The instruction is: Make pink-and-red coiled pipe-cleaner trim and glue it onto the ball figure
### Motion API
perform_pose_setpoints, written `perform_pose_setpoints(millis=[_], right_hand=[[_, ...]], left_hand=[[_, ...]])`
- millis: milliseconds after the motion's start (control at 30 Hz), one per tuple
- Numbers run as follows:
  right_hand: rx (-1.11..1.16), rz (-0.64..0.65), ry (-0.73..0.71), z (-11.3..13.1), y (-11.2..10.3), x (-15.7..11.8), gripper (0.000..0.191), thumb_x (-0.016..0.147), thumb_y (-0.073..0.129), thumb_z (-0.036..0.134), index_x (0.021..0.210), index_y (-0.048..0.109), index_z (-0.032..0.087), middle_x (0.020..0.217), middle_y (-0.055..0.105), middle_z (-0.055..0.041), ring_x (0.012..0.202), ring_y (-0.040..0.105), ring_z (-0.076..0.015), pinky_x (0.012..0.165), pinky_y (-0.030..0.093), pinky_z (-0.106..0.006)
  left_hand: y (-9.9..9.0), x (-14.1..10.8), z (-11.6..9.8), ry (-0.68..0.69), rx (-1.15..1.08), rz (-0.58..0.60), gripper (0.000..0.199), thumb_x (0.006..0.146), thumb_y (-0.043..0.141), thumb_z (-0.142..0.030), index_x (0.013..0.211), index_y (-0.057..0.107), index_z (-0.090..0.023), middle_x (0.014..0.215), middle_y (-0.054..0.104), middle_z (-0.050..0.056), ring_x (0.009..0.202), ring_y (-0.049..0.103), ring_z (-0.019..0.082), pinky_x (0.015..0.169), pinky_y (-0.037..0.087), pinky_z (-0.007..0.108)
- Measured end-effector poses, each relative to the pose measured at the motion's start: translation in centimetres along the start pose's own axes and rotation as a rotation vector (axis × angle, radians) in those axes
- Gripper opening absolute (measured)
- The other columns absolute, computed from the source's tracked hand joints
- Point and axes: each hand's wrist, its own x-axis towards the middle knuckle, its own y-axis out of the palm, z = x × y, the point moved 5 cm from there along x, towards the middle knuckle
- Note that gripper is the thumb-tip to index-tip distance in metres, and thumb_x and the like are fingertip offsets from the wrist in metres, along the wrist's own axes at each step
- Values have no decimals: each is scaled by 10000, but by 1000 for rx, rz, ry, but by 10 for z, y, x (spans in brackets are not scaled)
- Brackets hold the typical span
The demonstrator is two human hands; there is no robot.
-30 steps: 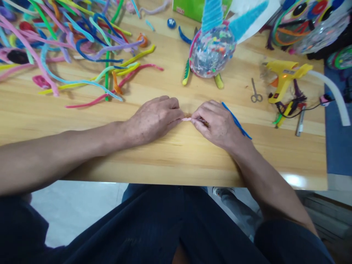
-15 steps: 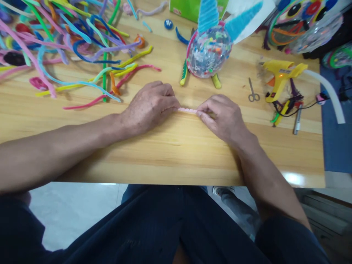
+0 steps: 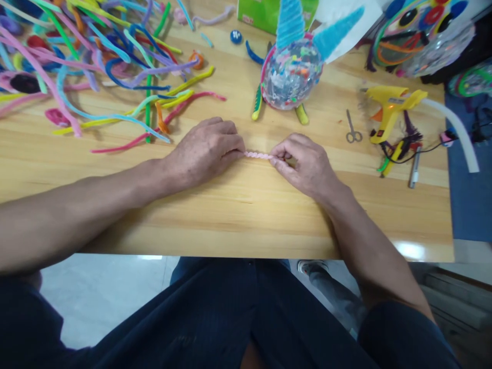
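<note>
A short pink twisted pipe cleaner (image 3: 258, 155) stretches between my two hands, low over the wooden table. My left hand (image 3: 209, 146) pinches its left end, and the fingers cover that tip. At the other end, the thumb and forefinger of my right hand (image 3: 303, 161) are closed on it. Beyond my hands stands a clear plastic ball (image 3: 292, 74) filled with coloured bits, with two blue fuzzy ears (image 3: 291, 23) on top. Pliers with yellow-green handles (image 3: 257, 104) lie partly hidden behind the ball.
A heap of coloured pipe cleaners (image 3: 111, 66) covers the table's left. On the right lie small scissors (image 3: 353, 134), a yellow glue gun (image 3: 392, 110) with a white glue stick, and a thin cutter (image 3: 415, 169). A green box (image 3: 261, 14) and decorated face (image 3: 415, 31) stand farther back.
Both hands have shifted slightly left with the pink pipe cleaner, whose twisted turns now show more plainly. The grip at each end stays the same.
</note>
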Motion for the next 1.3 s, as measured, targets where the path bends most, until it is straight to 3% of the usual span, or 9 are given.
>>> perform_pose_setpoints(millis=[133, 333, 500, 633, 733, 867, 1000, 1167, 1300], right_hand=[[-7, 6, 6, 0, 1, 0, 84, 1000, 676, 223, 942, 728, 258, 899, 723, -45, 889, 661, -248, 848, 543, -413], [74, -14, 46, -6, -10, -2, 88, 995, 712, 297, 1065, 747, 257, 998, 767, -52, 872, 676, -235, 825, 561, -411], [-5, -35, 64, -11, -7, -1, 95, 980, 680, 235, 893, 714, 254, 883, 732, -45, 858, 665, -242, 838, 553, -424], [58, -106, 124, -13, -11, -2, 75, 1012, 691, 303, 955, 706, 256, 904, 730, -40, 837, 655, -224, 800, 556, -401], [174, -205, 192, -13, -22, -3, 194, 1043, 693, 432, 948, 667, 266, 871, 688, -16, 791, 612, -201, 751, 540, -373], [341, -285, 265, -13, -28, -3, 335, 1071, 621, 488, 821, 571, 270, 754, 564, 26, 713, 523, -175, 730, 501, -352], [431, -324, 305, -14, -24, -3, 456, 1097, 551, 530, 719, 499, 280, 657, 507, 23, 643, 489, -178, 660, 490, -349], [285, -247, 302, -13, -28, -4, 480, 1099, 557, 416, 660, 429, 269, 610, 417, 44, 589, 428, -152, 636, 443, -339], [87, -180, 198, -16, -34, -2, 280, 1016, 681, 346, 797, 521, 275, 769, 545, 14, 769, 564, -203, 811, 522, -403]], left_hand=[[1, 1, 1, -8, 9, 2, 347, 1129, 458, -383, 1057, 781, -281, 1030, 758, 100, 1004, 713, 292, 946, 554, 449], [1, 1, 2, -11, 10, -9, 322, 1119, 482, -370, 1095, 790, -279, 1039, 762, 113, 1038, 715, 310, 947, 564, 472], [1, 2, 3, -24, 10, -30, 310, 1117, 483, -361, 1128, 786, -301, 1066, 764, 112, 1065, 705, 315, 964, 558, 488], [-4, 3, 1, -28, 22, -20, 289, 1126, 492, -404, 1211, 746, -294, 1073, 754, 113, 1051, 701, 300, 971, 554, 476], [-8, 3, 1, -44, 0, -41, 297, 1121, 522, -448, 1283, 716, -293, 1109, 753, 118, 1061, 699, 297, 967, 552, 467], [-10, 3, 5, -39, -72, -115, 337, 1089, 585, -505, 1203, 746, -233, 1052, 759, 125, 989, 708, 302, 924, 553, 461], [-8, 2, 9, -58, -128, -153, 289, 1067, 609, -497, 1136, 766, -264, 1024, 761, 105, 984, 705, 307, 934, 537, 469], [-8, 3, 10, -79, -189, -158, 271, 1046, 632, -500, 1078, 769, -268, 989, 749, 97, 961, 702, 308, 938, 523, 483], [-9, 3, 10, -114, -277, -166, 236, 1019, 680, -488, 1037, 777, -274, 958, 734, 88, 951, 700, 302, 933, 516, 476]])
